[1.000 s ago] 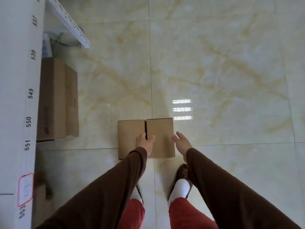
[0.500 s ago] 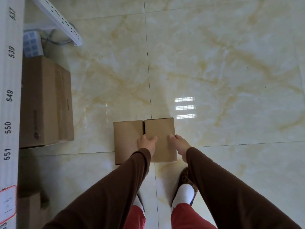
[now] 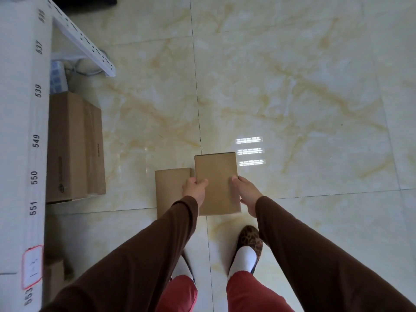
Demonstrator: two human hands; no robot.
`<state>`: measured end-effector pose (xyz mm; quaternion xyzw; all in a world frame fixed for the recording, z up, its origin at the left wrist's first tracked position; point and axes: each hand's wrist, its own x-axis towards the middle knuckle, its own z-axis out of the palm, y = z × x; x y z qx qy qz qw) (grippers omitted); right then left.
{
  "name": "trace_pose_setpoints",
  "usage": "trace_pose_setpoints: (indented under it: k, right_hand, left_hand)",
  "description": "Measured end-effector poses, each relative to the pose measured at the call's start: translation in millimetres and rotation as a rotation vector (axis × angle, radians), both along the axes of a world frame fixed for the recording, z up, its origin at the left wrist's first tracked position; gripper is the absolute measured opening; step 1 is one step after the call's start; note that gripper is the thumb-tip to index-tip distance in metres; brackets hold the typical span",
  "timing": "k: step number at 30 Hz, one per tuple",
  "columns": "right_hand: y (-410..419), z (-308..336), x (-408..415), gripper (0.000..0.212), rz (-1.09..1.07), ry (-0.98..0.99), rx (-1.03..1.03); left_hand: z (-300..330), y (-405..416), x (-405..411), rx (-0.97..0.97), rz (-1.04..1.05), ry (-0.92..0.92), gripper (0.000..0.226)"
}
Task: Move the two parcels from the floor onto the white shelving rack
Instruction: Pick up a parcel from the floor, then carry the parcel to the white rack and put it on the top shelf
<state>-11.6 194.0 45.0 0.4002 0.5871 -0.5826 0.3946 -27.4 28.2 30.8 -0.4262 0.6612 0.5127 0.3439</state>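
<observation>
Fingers of the left hand point(image 3: 195, 190) clamp the left edge of the right-hand cardboard parcel point(image 3: 217, 183), thumb lying on its top face and the other fingers hidden beneath; fingers of the right hand point(image 3: 247, 192) press the opposite edge, thumb tip on top near the rim. Both hands hold this parcel between them, about halfway along its length. Its long axis runs away from the person, the far short end pointing up the frame and the near short end toward the shoes; its broad face looks up at the camera. Whether it has left the floor I cannot tell for sure, though it overlaps its neighbour.

Just left of the left fingers, partly behind that wrist and brown sleeve point(image 3: 157, 244), the second cardboard parcel point(image 3: 171, 185) lies flat on the marble-tiled floor point(image 3: 292, 86), its long axis parallel to the first.

Farther left of the fingers stands the white shelving rack point(image 3: 20, 131), its edge printed with numbers such as 549, 550 and 551. A larger cardboard box point(image 3: 72, 147) sits beneath it. Below the right fingers a leopard-print shoe point(image 3: 249, 239) rests on the floor.
</observation>
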Motion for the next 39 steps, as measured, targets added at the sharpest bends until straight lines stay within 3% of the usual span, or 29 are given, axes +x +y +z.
trace_pose_setpoints:
  k: [6, 12, 17, 22, 27, 33, 36, 39]
  right_hand:
    - [13, 120, -25, 0.031, -0.065, 0.146, -0.003]
    - [29, 285, -57, 0.089, -0.147, 0.348, 0.017]
    - [44, 434, -75, 0.065, -0.163, 0.650, 0.069]
    - [66, 550, -81, 0.052, -0.202, 0.906, 0.153]
    - [96, 634, -88, 0.041, -0.152, 1.088, 0.239]
    - [134, 694, -102, 0.036, -0.127, 1.267, 0.288]
    - [147, 712, -111, 0.034, -0.107, 1.335, 0.273]
    - [154, 723, -122, 0.040, -0.072, 1.367, 0.271]
  left_hand:
    - [131, 12, -35, -0.008, -0.012, 0.143, 0.046]
    - [301, 23, -72, 0.092, 0.054, 0.335, 0.033]
    - [453, 39, -96, 0.268, 0.152, 0.499, 0.019]
    - [583, 48, -107, 0.441, 0.154, 0.554, 0.051]
    - [659, 55, -117, 0.595, 0.090, 0.503, 0.082]
    - [706, 63, -121, 0.760, -0.004, 0.348, 0.118]
    - [715, 69, -123, 0.812, -0.013, 0.292, 0.116]
    - [723, 79, -126, 0.864, -0.018, 0.287, 0.089]
